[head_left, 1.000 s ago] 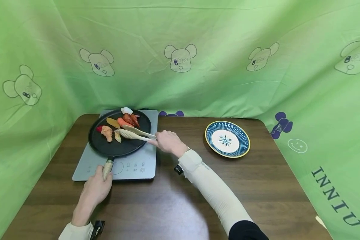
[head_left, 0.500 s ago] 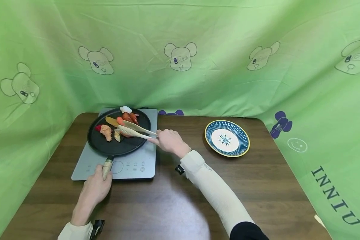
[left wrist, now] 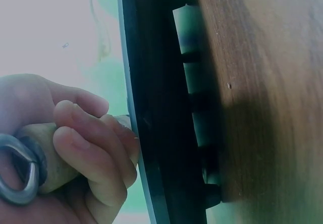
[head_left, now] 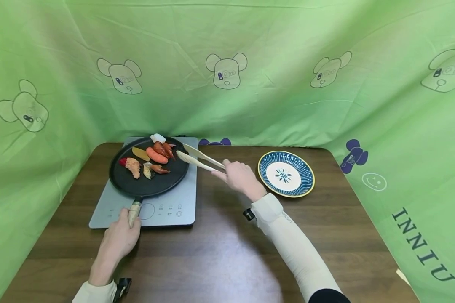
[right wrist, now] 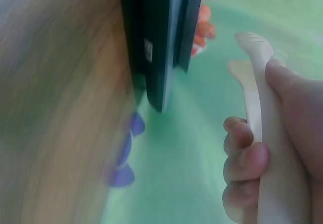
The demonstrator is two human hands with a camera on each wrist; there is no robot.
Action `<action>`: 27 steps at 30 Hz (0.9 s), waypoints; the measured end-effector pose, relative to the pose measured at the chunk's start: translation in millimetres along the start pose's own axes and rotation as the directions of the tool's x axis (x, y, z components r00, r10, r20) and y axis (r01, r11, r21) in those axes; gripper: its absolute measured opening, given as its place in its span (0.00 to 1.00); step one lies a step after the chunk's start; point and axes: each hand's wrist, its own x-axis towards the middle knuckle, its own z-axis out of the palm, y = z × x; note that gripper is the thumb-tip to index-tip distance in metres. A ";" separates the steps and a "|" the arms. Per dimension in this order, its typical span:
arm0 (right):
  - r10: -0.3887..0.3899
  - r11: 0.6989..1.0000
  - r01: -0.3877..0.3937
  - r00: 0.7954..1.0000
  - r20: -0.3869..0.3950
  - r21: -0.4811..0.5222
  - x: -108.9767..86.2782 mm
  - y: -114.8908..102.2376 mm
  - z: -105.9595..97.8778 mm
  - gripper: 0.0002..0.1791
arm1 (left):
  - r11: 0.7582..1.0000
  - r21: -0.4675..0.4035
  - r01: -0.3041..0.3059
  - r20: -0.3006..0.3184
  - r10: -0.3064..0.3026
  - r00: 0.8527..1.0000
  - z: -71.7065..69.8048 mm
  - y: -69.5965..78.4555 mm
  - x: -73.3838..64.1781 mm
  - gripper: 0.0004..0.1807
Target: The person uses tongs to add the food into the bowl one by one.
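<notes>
My left hand (head_left: 120, 235) grips the wooden handle (head_left: 134, 212) of a round black frying pan (head_left: 155, 185); in the left wrist view its fingers (left wrist: 96, 158) curl round that handle. In my right hand (head_left: 242, 179) is a pair of pale tongs (head_left: 199, 160), their tips apart over the pan's right edge with nothing between them. Across the pan lie a sausage (head_left: 156, 156), a yellow oval slice (head_left: 140, 154), a fried-chicken-like piece (head_left: 133, 167), reddish-brown pieces (head_left: 163, 149), a white piece (head_left: 158, 138) and an orange-brown piece (head_left: 160, 169) beside a patterned shell-like one (head_left: 148, 171).
Beneath the pan sits a grey induction cooktop (head_left: 186, 206) on the wooden table (head_left: 212, 252). A blue-and-white plate (head_left: 284, 174) with a yellow rim stands to the right. Green printed cloth (head_left: 227, 113) hangs behind and at the sides.
My right hand has drawn the tongs back to the right, off the food. The orange-brown piece now lies uncovered beside the shell-like one. My left hand keeps its hold on the handle.
</notes>
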 end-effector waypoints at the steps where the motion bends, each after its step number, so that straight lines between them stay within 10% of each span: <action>1: 0.004 1.000 -0.004 1.000 -0.008 0.011 -2.3 4.1 -1.2 0.28 | 1.000 0.003 0.006 0.001 -0.006 1.000 -0.2 -0.3 -0.5 0.26; 27: 0.154 0.986 -0.145 0.981 -0.117 0.088 -73.2 89.9 -30.0 0.22 | 1.000 0.001 0.027 -0.006 -0.027 1.000 2.7 4.1 -1.2 0.26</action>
